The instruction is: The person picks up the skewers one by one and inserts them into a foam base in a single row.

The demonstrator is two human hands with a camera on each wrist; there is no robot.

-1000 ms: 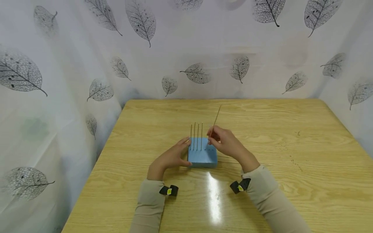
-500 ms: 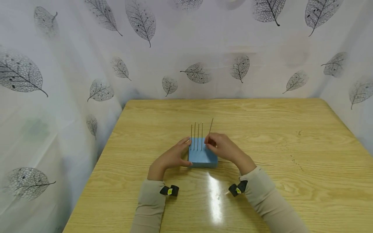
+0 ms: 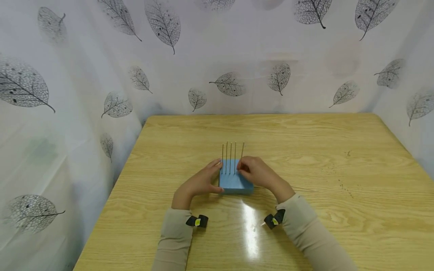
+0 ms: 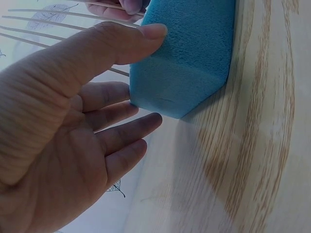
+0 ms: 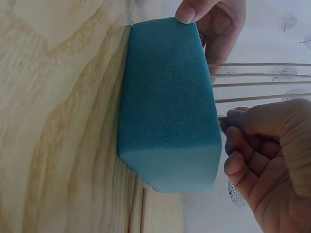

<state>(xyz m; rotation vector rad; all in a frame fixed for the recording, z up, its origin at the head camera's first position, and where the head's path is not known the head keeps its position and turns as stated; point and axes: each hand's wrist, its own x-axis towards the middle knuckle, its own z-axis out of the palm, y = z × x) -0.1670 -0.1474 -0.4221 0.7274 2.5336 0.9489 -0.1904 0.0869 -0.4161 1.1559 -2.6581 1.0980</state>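
Note:
A blue foam block [image 3: 237, 182] lies on the table with several thin wooden sticks [image 3: 231, 154] standing upright in a row in its top. My left hand [image 3: 200, 181] rests against the block's left side. In the left wrist view, its thumb lies over the front edge and its other fingers are extended, some touching the side. My right hand [image 3: 255, 171] pinches another thin wooden stick [image 3: 242, 150] just above the block, right of the row. This stick leans slightly right; its lower end is at the block's top, as the right wrist view shows.
More thin sticks [image 3: 305, 189] lie on the wooden table [image 3: 339, 150], right of the block and partly behind the right forearm. A pale curtain with leaf prints [image 3: 230, 84] hangs behind and beside the table.
My right hand has moved left and down, bringing the pinched stick lower and more upright beside the row. The left hand and the block have stayed in place.

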